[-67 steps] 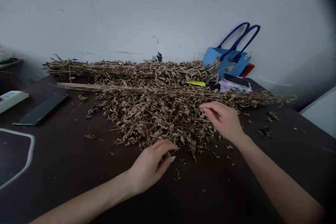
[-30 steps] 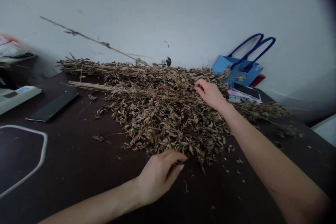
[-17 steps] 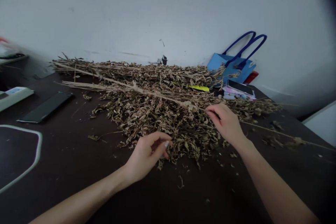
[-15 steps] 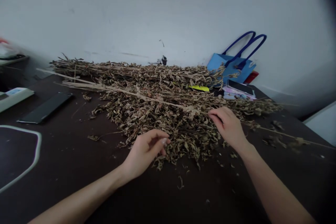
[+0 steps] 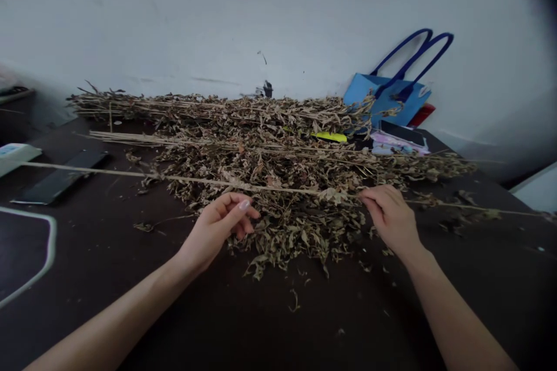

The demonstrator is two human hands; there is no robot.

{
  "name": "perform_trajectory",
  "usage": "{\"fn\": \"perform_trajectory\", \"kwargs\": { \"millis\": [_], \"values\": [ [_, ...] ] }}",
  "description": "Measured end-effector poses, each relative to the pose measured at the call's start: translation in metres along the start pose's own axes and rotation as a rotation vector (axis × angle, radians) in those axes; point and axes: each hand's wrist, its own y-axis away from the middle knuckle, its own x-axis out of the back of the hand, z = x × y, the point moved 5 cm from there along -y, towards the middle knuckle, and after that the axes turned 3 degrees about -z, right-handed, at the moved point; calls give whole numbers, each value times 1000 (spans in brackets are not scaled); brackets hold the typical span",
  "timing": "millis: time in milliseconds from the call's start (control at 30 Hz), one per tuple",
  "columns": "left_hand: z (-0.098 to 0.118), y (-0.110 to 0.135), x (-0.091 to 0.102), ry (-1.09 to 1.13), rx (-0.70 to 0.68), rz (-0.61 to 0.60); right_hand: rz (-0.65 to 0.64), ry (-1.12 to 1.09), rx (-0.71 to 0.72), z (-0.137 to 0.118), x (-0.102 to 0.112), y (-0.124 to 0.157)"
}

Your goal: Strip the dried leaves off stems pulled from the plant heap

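Observation:
A long dried plant stalk [image 5: 209, 181] crosses in front of me from the far left to the right edge, with shrivelled leaves at places along it. My right hand [image 5: 391, 214] pinches it right of the middle, thumb against fingers. My left hand [image 5: 220, 223] is just below the stalk, fingers loosely curled and apart, holding nothing that I can see. Under and behind both hands spreads a heap of dried leafy stems [image 5: 278, 162]. Loose crumpled leaves [image 5: 300, 237] gather at the near side of the heap, between the hands.
Along the wall lies another bundle of dried stems [image 5: 195, 107]. A blue bag [image 5: 369, 90] with dark blue handles leans at the back right, beside a phone-like black slab [image 5: 402, 133]. At left are a dark flat panel [image 5: 61, 177], a white power strip [image 5: 17, 156] and a white cable [image 5: 52, 243].
The stalk in my right hand has swung nearer to me at its left end and lies more level. My left hand has moved left and slightly up. The view has shifted a little.

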Motion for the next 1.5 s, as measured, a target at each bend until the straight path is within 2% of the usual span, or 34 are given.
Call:
{"fn": "perform_trajectory", "kwargs": {
  "millis": [133,267,400,467,533,667,767,867,967,1233,1367,1500],
  "values": [
    [1,-3,6,218,-41,91,-5,8,-8,11,4,0],
    [1,-10,15,366,-24,125,-23,14,-6,22,5,2],
    [-2,-13,18,414,-3,142,-150,28,-11,24,5,0],
    [-4,-12,16,414,14,144,-167,36,-29,17,11,-2],
    [-7,-10,12,410,31,133,-90,26,-49,2,23,-6],
    [-11,-4,1,407,69,81,44,-69,-5,-46,37,-8],
    [-14,0,-6,414,105,30,-15,-176,93,-83,27,-4],
    [-18,3,-13,438,134,-15,-100,-238,193,-108,12,2],
    [-24,8,-20,474,177,-45,-139,-235,226,-115,1,6],
    [-44,23,-44,502,281,-187,-190,-183,261,-126,-12,14],
    [-43,25,-46,463,288,-208,-202,-166,247,-129,-16,17],
    [-34,25,-45,386,225,-231,-177,-136,218,-119,-14,15]
  ]
}}
